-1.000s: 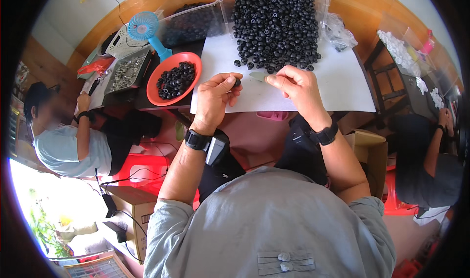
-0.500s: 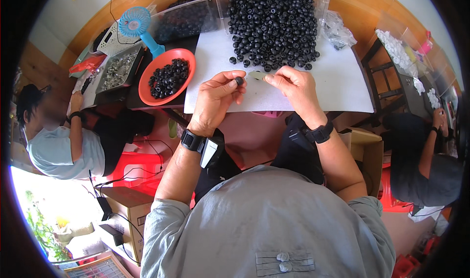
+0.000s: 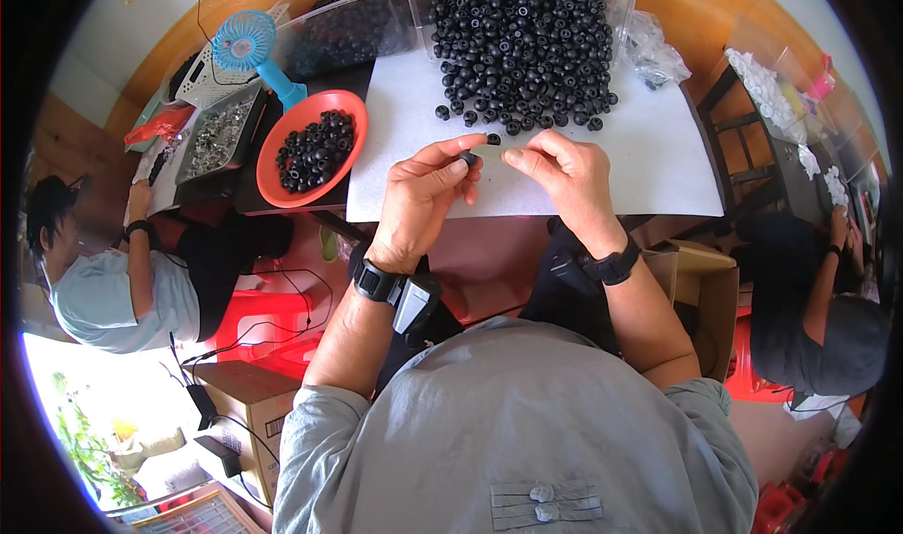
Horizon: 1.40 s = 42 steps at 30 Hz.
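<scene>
My left hand (image 3: pixel 419 195) is closed in a pinch on a small round black bead-like piece (image 3: pixel 469 159) with a hole. A second black piece (image 3: pixel 493 140) shows at its index fingertip; whether the finger touches it, I cannot tell. My right hand (image 3: pixel 572 175) pinches a thin, pale, flat tool (image 3: pixel 493 151), its tip close against the black piece in my left hand. Both hands are above the near edge of a white sheet (image 3: pixel 649 148). Beyond them spreads a large heap of similar black pieces (image 3: pixel 527 49), with a few loose ones along its near side.
An orange bowl (image 3: pixel 266 162) of black pieces stands left, beside a blue fan (image 3: pixel 273 78). Farther left are a tray of small metallic parts (image 3: pixel 221 139) and a seated person (image 3: pixel 122 289). Clear plastic bags (image 3: pixel 649 54) lie right of the heap. Another person (image 3: pixel 818 318) sits far right.
My hands have come slightly closer together, and the pale tool now meets the held black piece. Another black piece now shows at my left index fingertip. The view has shifted slightly.
</scene>
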Available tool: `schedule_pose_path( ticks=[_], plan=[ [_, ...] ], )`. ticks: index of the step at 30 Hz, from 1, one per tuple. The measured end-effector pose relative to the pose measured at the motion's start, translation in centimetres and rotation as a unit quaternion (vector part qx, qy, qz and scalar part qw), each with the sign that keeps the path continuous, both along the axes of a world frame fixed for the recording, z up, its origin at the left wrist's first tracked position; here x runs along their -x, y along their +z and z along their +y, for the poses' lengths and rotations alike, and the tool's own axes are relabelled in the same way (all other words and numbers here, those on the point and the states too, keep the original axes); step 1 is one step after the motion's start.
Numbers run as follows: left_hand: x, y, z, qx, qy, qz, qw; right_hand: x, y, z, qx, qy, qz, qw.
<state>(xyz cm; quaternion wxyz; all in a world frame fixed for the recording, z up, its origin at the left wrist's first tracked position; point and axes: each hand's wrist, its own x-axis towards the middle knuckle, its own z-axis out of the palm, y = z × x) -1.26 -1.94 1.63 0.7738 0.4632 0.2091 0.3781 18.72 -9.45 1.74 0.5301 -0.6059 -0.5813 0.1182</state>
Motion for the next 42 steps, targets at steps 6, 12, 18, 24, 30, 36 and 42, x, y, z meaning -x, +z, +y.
schedule_pose_path(
  ticks=[6, 12, 18, 24, 30, 36, 42],
  plan=[
    [-0.02, -0.49, -0.03, -0.019, 0.004, 0.002, 1.0, 0.39, -0.03, 0.04, -0.01, -0.025, -0.021, 0.999],
    [0.01, -0.62, -0.03, -0.021, 0.008, -0.001, 1.0, 0.16, -0.29, 0.09, -0.01, -0.024, -0.036, 0.999],
    [-0.03, -0.55, 0.01, -0.014, 0.015, 0.002, 1.0, 0.13, -0.14, 0.0, 0.001, -0.018, -0.037, 0.999],
    [-0.05, -0.59, -0.12, -0.012, 0.021, 0.002, 1.0, 0.22, -0.14, -0.13, -0.005, -0.009, -0.058, 0.998],
    [-0.38, -0.23, -0.24, -0.016, 0.039, 0.012, 0.999, 0.22, -0.79, -0.23, -0.061, 0.011, -0.131, 0.99],
    [0.02, -0.53, -0.1, -0.003, 0.016, -0.012, 1.0, 0.44, -0.42, -0.48, -0.067, 0.009, -0.035, 0.997],
    [0.16, -0.73, -0.09, -0.001, 0.003, -0.018, 1.0, 0.61, -0.2, -0.19, -0.035, -0.034, -0.048, 0.998]
  ],
)
